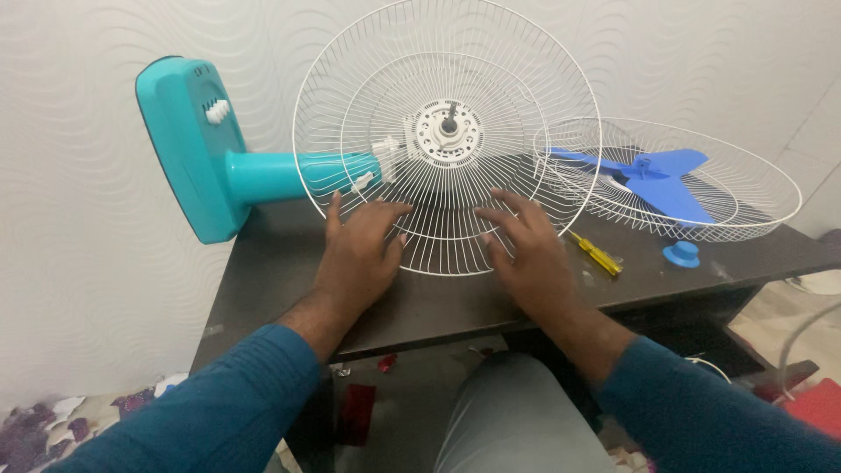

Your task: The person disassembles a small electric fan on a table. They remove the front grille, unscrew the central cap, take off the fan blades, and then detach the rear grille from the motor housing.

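Observation:
A teal fan lies on its side on a dark table (280, 263), its base (188, 144) at the left against the wall. Its white rear wire guard (447, 96) stands upright around the white motor hub (448, 131). My left hand (357, 254) rests on the guard's lower left rim with fingers spread. Against the lower right part of the wire lies my right hand (528, 254), fingers apart. Neither hand is closed around anything.
A second white wire guard (753, 197) lies flat at the right with a blue fan blade (661, 180) in it. A yellow-handled screwdriver (597, 255) and a blue cap (681, 254) lie near the table's front right. Red scraps are on the floor below.

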